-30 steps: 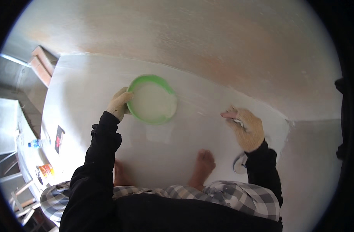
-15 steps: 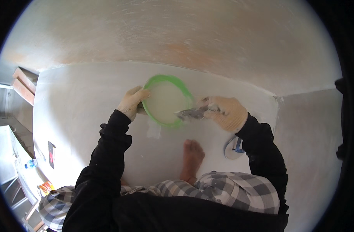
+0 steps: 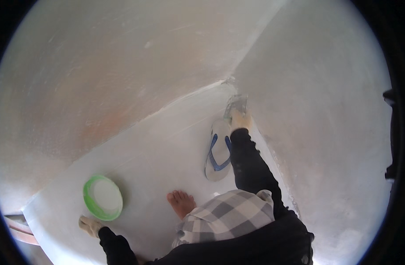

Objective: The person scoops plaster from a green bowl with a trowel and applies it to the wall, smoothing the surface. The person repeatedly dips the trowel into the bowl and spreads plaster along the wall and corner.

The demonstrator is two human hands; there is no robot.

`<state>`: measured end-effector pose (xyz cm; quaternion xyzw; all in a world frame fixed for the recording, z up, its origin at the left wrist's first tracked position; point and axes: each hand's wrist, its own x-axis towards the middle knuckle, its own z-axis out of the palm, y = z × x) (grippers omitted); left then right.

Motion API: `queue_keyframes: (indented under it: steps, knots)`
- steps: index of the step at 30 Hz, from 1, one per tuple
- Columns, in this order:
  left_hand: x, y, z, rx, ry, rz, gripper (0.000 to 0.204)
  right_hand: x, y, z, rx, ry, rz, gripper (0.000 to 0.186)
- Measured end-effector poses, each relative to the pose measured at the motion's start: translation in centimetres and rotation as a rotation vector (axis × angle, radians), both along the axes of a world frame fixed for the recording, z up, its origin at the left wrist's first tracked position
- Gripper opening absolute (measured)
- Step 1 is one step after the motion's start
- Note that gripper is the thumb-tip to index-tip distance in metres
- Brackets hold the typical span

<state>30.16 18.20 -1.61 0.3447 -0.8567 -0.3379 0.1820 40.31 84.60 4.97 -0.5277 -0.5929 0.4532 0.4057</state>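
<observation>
Stretched out ahead, my gloved right hand (image 3: pixel 241 120) is closed around a putty knife (image 3: pixel 238 103). Its grey-smeared, wide blade points at the floor near the corner where the walls meet. Most of the knife's handle is hidden in the glove. At lower left, my gloved left hand (image 3: pixel 91 226) is close beside the green-rimmed bowl (image 3: pixel 88 202), fingers loosely apart and nothing visible in them. Pale, whitish material fills the bottom of the bowl, which appears to rest on the floor.
A white flip-flop with blue straps (image 3: pixel 219 167) lies under my right forearm. My bare foot (image 3: pixel 181 203) stands on the pale floor (image 3: pixel 149 163). Plastered walls rise at the far left (image 3: pixel 123 75) and right (image 3: pixel 322 123). A reddish board (image 3: pixel 23 234) shows at lower left.
My view has swung right toward the corner. The left hand has let go of the bowl, now lower left. My right hand has carried the putty knife from the bowl to the corner.
</observation>
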Motion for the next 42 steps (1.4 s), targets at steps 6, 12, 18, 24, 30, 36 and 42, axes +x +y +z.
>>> queue_keyframes:
  steps: [6,12,18,24,30,36,42]
  knots:
    - [7.1,2.5,-2.0,-0.603,-0.511,-0.041,0.064,-7.9,3.0,-2.2,0.049,-0.249,-0.215,0.059]
    - [8.0,2.9,-2.1,-0.747,-0.579,-0.120,0.062,-11.5,3.6,-3.5,0.292,-0.267,-0.209,0.061]
    - [7.7,3.6,-2.3,-0.703,-0.536,-0.140,0.060,-12.6,4.7,-3.7,0.217,-0.335,-0.216,0.065]
    - [7.5,4.5,-1.8,-0.619,-0.556,-0.140,0.060,-13.4,5.3,-2.9,0.168,-0.336,-0.182,0.062]
    - [7.4,4.5,-1.5,-0.622,-0.576,-0.157,0.060,-15.0,6.6,-2.6,0.110,-0.365,-0.107,0.062]
    - [7.2,3.8,-2.0,-0.567,-0.491,-0.148,0.059,-13.0,3.4,-1.8,0.051,-0.530,0.128,0.059]
    - [7.2,3.0,-3.0,-0.606,-0.550,-0.134,0.061,-5.2,-1.1,-2.0,0.248,-0.410,0.049,0.053]
